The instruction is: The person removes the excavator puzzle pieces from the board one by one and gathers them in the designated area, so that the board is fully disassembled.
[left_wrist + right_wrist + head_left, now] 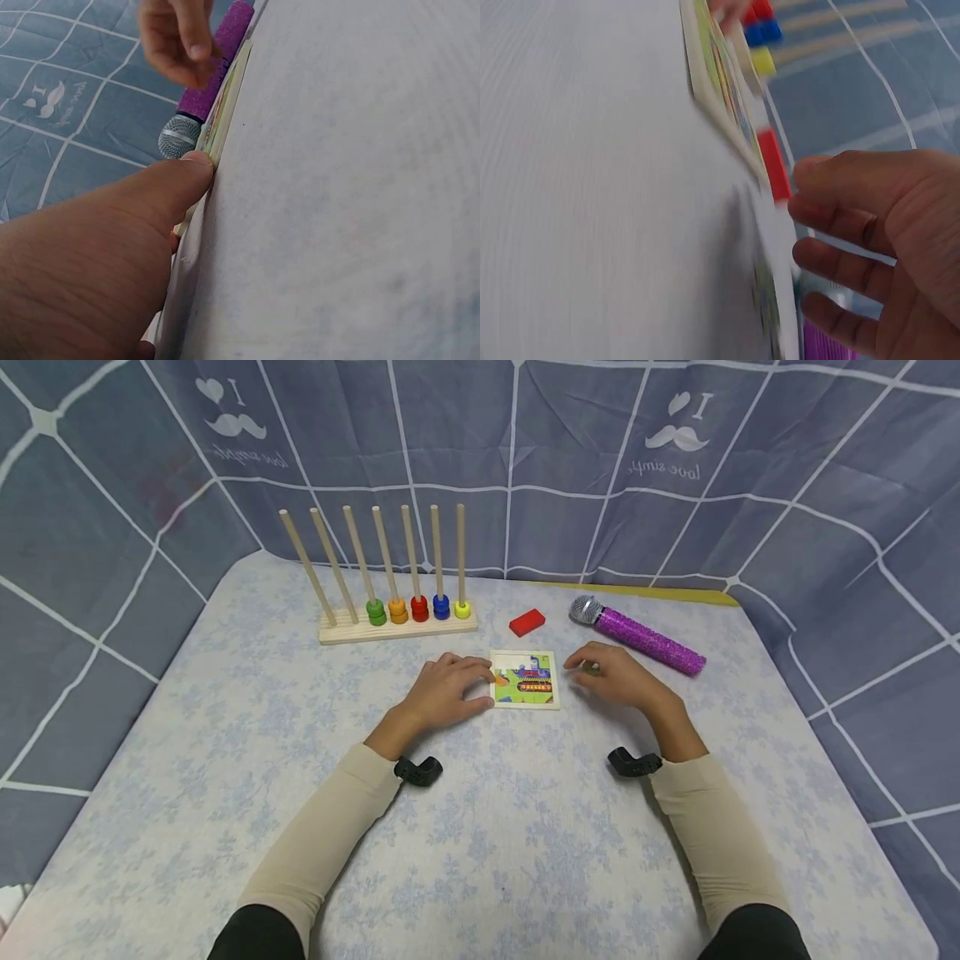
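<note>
A small framed jigsaw puzzle (527,680), with a green picture and a pale bare patch at its upper left, lies on the table. My left hand (448,692) holds its left edge, thumb at the near corner. In the left wrist view the thumb (184,184) lies against the pale frame. To the right of the puzzle hovers my right hand (617,675), fingers loosely bent. Under it a small greenish piece (591,668) shows between thumb and fingers. The right wrist view has this piece (765,304), blurred, below the fingertips, with a gap between thumb and fingers.
Behind the puzzle lies a red block (527,622). A purple glittery microphone (648,639) lies beyond my right hand. At the back left stands a wooden peg rack (397,629) with coloured rings on several pegs. Grid-patterned cloth (465,452) hangs behind the table.
</note>
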### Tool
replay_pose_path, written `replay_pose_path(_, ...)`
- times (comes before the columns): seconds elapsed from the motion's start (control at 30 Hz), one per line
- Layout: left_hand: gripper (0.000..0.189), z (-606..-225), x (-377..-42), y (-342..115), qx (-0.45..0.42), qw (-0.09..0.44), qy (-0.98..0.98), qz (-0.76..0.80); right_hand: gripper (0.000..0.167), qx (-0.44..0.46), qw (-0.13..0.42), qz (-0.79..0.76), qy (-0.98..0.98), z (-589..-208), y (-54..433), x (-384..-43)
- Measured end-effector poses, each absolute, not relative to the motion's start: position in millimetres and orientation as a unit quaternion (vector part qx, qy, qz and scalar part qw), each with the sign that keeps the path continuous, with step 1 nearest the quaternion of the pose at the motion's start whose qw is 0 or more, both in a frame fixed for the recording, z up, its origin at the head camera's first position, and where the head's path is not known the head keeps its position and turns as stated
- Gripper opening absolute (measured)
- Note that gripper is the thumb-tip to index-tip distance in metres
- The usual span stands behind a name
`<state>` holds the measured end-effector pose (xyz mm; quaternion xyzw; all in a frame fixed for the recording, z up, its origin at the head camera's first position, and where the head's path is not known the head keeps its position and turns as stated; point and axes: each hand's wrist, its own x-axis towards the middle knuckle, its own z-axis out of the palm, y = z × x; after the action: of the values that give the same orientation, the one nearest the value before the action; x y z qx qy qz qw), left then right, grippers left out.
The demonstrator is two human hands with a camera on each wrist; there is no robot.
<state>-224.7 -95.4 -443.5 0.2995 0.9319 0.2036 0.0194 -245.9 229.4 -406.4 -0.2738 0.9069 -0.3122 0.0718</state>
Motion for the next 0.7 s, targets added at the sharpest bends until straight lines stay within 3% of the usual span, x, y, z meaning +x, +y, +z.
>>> replay_pose_path(0.27, 0.037, -444, -225, -97, 0.293, 0.021, 0.934, 0.202, 0.025, -0.331, 0.083, -0.255, 0.905, -410, 179, -265)
replay_pose_path(0.7, 0.039, -444, -224, -96, 0.294, 0.018, 0.934, 0.205, 0.021, -0.315, 0.063, -0.218, 0.922, -417, 172, -263)
